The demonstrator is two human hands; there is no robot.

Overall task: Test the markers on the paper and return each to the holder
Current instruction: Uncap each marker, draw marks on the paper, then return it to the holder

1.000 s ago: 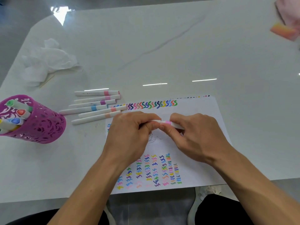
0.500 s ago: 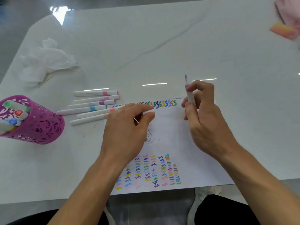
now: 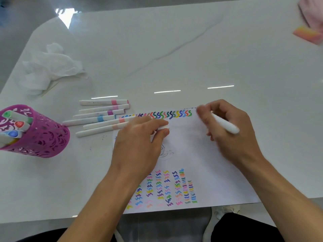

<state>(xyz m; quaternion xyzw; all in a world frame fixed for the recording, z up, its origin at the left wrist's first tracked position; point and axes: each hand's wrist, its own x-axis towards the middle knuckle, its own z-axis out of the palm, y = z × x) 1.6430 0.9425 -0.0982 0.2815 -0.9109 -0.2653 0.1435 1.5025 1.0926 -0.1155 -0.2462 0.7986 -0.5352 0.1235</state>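
Head view, change against half a second back: right hand (image 3: 227,130) has come down from above the far edge of the paper (image 3: 201,154). The marker (image 3: 225,125) then stood upright with its nib up; now it lies tilted, blunt white rear end toward the right and near side, nib end hidden behind the fingers at the right end of the squiggle row (image 3: 167,114). Cannot tell whether the nib touches the sheet; fingertips are motion-blurred. One second back both hands met on this marker over mid-sheet. Right grip: fingers curled round the barrel, writing hold. Left hand (image 3: 139,142) is nearly where it was, resting on the paper's left part just below the squiggle row; left grip: thumb and forefinger pinch a short white cap (image 3: 164,127). Marker body is white; its colour band is covered by the hand. Paper lies flat at the near edge of the tabletop (image 3: 174,58), with the multicoloured row along its far edge, squiggle columns (image 3: 166,187) near its near edge, and a faint pencil sketch between. Loose markers (image 3: 103,116), six, white with pink, purple, blue and peach bands, lie side by side just left of the sheet, the nearest two overlapping its corner. Holder (image 3: 43,135), magenta openwork cup, stands at the left edge with several capped markers inside, well apart from both hands. Crumpled white tissue (image 3: 50,67) lies beyond it; pink item (image 3: 307,34) at far right corner.
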